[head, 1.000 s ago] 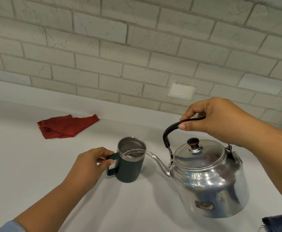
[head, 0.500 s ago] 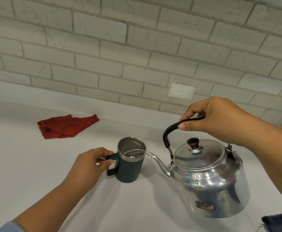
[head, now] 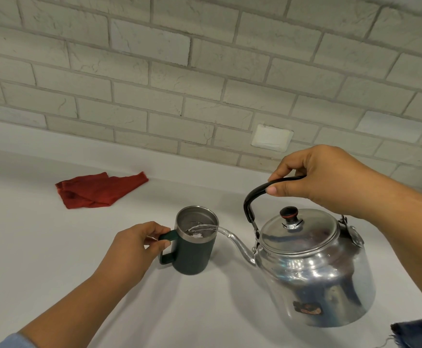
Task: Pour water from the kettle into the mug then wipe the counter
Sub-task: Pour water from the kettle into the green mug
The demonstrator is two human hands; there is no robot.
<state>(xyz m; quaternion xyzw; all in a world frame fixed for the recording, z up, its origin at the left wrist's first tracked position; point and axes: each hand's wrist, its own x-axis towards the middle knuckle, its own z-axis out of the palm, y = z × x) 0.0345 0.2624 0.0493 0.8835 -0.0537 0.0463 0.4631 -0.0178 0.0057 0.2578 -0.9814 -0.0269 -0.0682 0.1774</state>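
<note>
A dark green mug [head: 192, 254] with a steel rim stands on the white counter [head: 29, 247]. My left hand [head: 132, 249] grips its handle from the left. My right hand [head: 322, 179] holds the black handle of a shiny metal kettle [head: 312, 270], which hangs tilted to the left above the counter. Its thin spout reaches the mug's rim, and a clear stream of water runs from it into the mug. A crumpled red cloth [head: 99, 189] lies on the counter, back left of the mug.
A pale brick wall rises behind the counter, with a white cover plate [head: 271, 137] set in it above the kettle. A piece of dark blue fabric [head: 418, 335] shows at the bottom right corner.
</note>
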